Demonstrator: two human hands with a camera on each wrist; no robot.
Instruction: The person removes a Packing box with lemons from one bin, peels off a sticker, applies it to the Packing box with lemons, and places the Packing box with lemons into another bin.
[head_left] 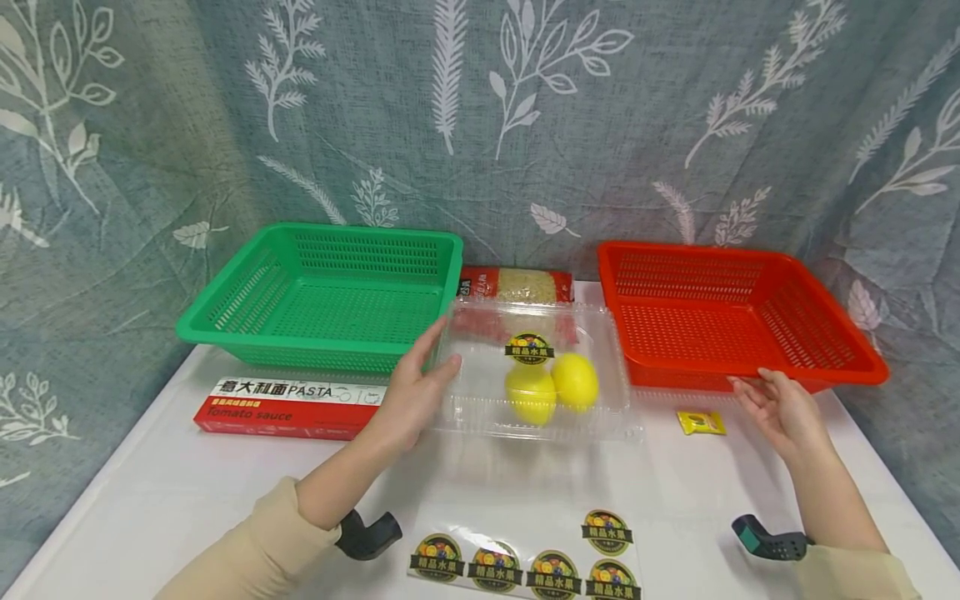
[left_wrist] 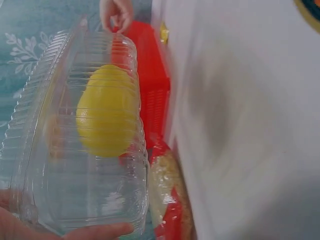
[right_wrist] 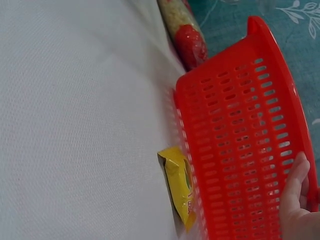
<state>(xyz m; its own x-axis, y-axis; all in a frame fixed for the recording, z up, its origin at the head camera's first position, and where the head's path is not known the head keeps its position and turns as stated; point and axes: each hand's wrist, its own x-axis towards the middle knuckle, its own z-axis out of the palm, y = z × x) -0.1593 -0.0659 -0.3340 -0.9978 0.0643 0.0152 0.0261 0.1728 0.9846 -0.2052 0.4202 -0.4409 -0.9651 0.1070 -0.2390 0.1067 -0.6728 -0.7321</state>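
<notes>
A clear plastic clamshell box [head_left: 480,400] lies between two baskets with two yellow lemons [head_left: 576,381] inside and a round fruit sticker [head_left: 529,348] on its lid. My left hand [head_left: 444,354] grips the box's left end, thumb on the near side and fingers over the top. The left wrist view shows the ribbed box [left_wrist: 85,200], one lemon [left_wrist: 106,110] and my fingertips [left_wrist: 100,231] on its edge. My right hand [head_left: 753,385] rests with relaxed fingers [right_wrist: 297,200] at the front rim of the red basket [head_left: 690,247], holding nothing.
A green basket [head_left: 360,231] stands at the back left, with a red pasta box [head_left: 288,407] lying in front of it. Behind the clamshell lies a bag of pasta [head_left: 517,285]. A yellow sachet [head_left: 701,422] sits by the red basket's front wall. A sticker sheet [head_left: 525,558] lies near the table's front edge.
</notes>
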